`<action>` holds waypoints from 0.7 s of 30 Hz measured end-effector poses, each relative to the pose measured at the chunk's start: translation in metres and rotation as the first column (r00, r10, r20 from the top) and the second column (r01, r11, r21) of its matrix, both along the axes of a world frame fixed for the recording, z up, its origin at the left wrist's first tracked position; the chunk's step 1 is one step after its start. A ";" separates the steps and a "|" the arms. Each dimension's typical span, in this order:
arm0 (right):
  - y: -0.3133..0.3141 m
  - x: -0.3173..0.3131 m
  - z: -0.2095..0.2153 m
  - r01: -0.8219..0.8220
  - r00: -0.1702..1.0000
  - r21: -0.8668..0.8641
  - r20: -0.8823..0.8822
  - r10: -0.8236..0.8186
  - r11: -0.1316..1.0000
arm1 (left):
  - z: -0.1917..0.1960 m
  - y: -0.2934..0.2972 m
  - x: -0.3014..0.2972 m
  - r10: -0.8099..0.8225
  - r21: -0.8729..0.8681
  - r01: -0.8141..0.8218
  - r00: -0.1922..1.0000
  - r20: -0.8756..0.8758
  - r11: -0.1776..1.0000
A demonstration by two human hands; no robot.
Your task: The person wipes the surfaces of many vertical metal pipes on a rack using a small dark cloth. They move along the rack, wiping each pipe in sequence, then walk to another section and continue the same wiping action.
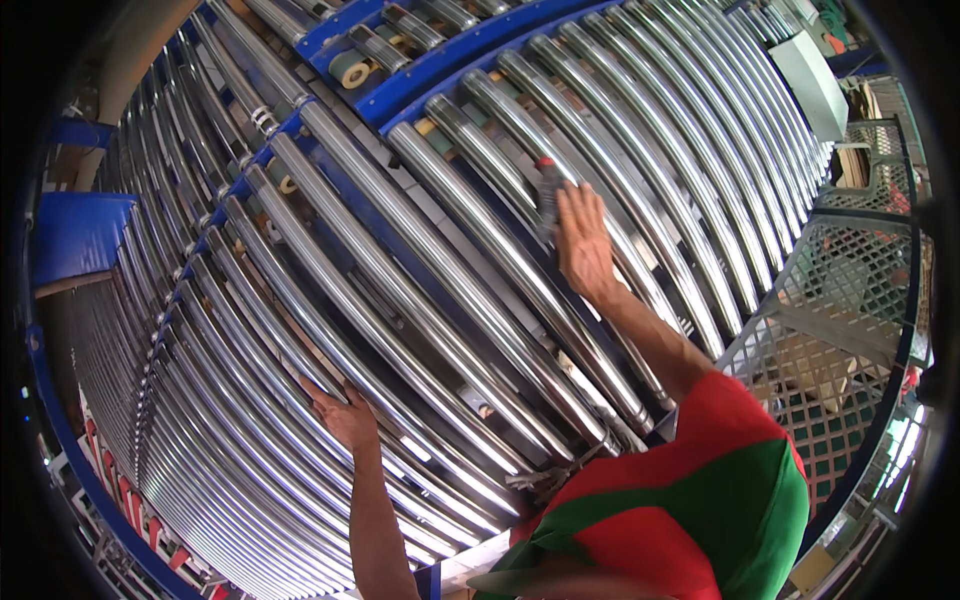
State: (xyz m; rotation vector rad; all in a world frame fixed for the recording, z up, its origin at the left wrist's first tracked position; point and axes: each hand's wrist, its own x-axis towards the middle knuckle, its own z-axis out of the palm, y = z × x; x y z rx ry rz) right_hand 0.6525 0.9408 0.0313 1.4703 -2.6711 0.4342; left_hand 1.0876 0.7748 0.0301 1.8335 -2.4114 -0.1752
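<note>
My right hand (584, 240) is over the steel rollers right of the middle, its fingers stretched forward and close together. Along its thumb side is a small dark grey object with a red tip (547, 200). It seems gripped against the fingers; the thumb is hidden and I cannot tell its kind. Lower and to the left, my left hand (345, 416) reaches over the roller conveyor (400, 290) with its fingers apart and nothing in them. Those fingertips are at the rollers, though whether they touch is unclear.
Blue frame beams (440, 65) divide the roller sections. A pale roll (350, 70) shows beneath the far rollers. On the right stands a mesh guard (835, 340); a blue panel (82, 235) is at the left. Dark gaps lie between the rollers.
</note>
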 end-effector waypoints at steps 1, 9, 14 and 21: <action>0.003 -0.003 0.000 0.103 0.995 0.018 0.013 -0.103 0.995 | 0.001 0.000 0.000 0.027 0.032 -0.027 1.000 0.001 0.999; -0.190 -0.109 -0.027 -0.045 0.982 -0.240 -0.190 -0.001 0.970 | -0.004 -0.001 0.002 -0.001 0.000 0.001 0.999 0.037 1.000; -0.283 -0.146 -0.016 -0.046 0.976 -0.641 -0.194 -0.103 0.766 | -0.008 -0.001 0.006 -0.038 -0.035 0.039 0.999 0.024 0.999; -0.415 -0.187 -0.050 -0.169 0.941 0.026 -0.292 0.169 0.985 | -0.005 -0.004 0.001 -0.009 0.046 0.009 1.000 -0.001 0.999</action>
